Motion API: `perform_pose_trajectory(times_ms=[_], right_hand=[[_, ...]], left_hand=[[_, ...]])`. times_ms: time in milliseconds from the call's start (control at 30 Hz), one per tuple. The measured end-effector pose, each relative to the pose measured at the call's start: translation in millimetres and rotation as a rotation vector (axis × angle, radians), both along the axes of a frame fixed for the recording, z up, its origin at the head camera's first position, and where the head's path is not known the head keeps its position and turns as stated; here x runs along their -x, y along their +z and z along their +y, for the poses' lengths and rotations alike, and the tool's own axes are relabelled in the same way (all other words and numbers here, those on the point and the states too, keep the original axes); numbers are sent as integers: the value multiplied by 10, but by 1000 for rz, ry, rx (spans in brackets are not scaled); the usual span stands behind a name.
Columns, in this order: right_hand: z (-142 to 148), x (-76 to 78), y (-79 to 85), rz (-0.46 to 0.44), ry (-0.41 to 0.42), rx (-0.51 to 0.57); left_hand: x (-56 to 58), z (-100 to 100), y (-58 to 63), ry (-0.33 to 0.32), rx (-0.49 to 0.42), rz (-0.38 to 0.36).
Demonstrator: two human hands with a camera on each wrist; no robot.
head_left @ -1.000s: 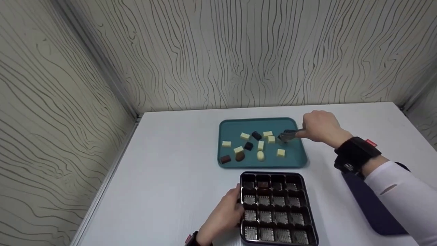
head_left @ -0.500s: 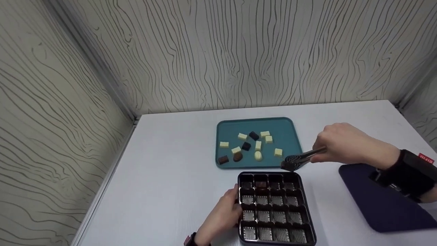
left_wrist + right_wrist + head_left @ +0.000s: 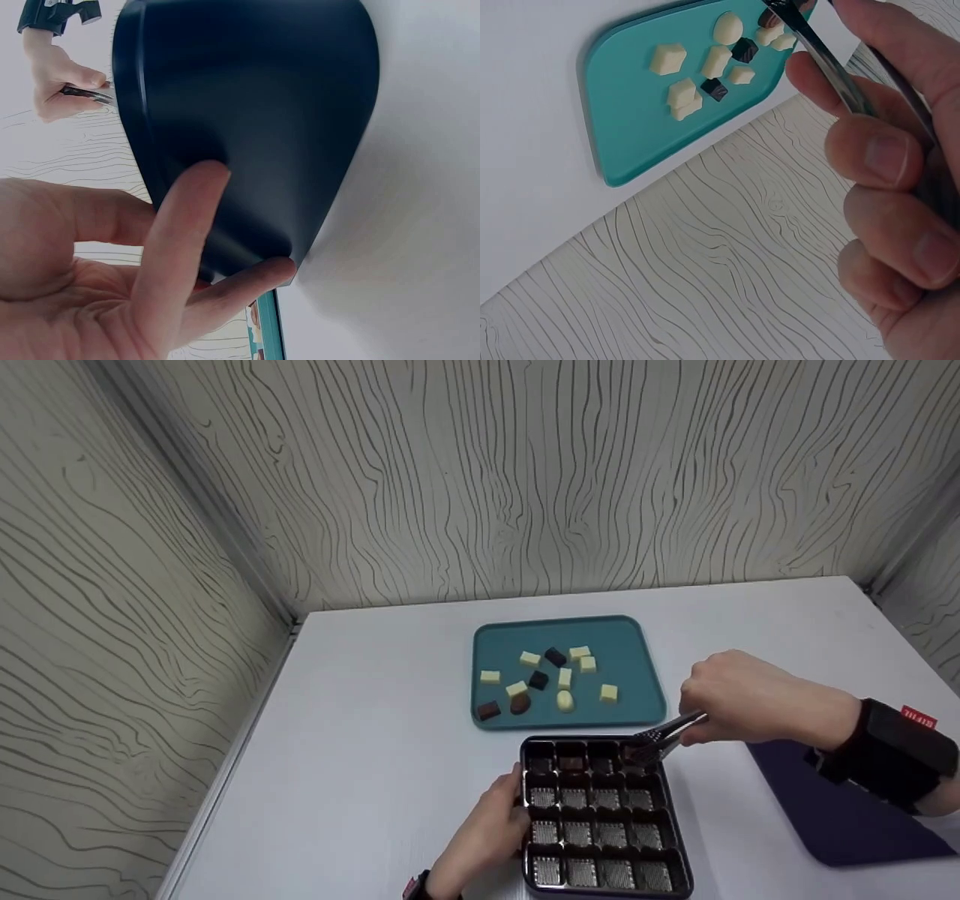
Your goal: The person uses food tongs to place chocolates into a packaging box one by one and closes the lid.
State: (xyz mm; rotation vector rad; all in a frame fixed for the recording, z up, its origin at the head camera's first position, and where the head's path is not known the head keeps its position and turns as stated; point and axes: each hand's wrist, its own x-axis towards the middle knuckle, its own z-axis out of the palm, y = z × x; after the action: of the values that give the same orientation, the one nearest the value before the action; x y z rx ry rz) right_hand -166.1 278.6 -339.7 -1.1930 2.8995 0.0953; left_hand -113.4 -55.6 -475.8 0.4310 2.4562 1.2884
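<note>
My right hand [image 3: 742,697] grips metal tongs [image 3: 829,64] with curled fingers. Their tips reach into the back right compartment of a dark divided box [image 3: 613,834], with a brown chocolate piece [image 3: 635,751] partly hidden at them. The left hand [image 3: 486,823] rests against the box's left side; in the left wrist view its extended fingers [image 3: 187,225] touch the smooth outer wall. Another brown chocolate [image 3: 571,763] sits in the back row, second compartment from the left. Beyond the box lies a teal tray [image 3: 619,641] with white chocolates [image 3: 565,679] and dark chocolates [image 3: 555,657].
A navy mat [image 3: 817,810] lies on the white table [image 3: 360,735] to the right of the box, partly under the right forearm. The tray's near edge is just behind the box. Patterned panels [image 3: 450,472] stand at the back and sides.
My right hand has brought the tongs from the tray's right side toward me, down into the box's back right corner, carrying a chocolate. The left hand has stayed at the box.
</note>
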Motion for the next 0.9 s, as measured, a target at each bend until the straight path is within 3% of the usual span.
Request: perform_pose_trajectory(times_ms=[433,667,900], right_hand=[[-226,30,-78,112,54,-126],[-307,39,-152,130,89,-176],[-346,43,-175,161,100,-199]], left_hand=[[-5,0,4,4,3,22],[-15,-10,-5,-13,8,49],[-7,-5,1,-6,3,24]])
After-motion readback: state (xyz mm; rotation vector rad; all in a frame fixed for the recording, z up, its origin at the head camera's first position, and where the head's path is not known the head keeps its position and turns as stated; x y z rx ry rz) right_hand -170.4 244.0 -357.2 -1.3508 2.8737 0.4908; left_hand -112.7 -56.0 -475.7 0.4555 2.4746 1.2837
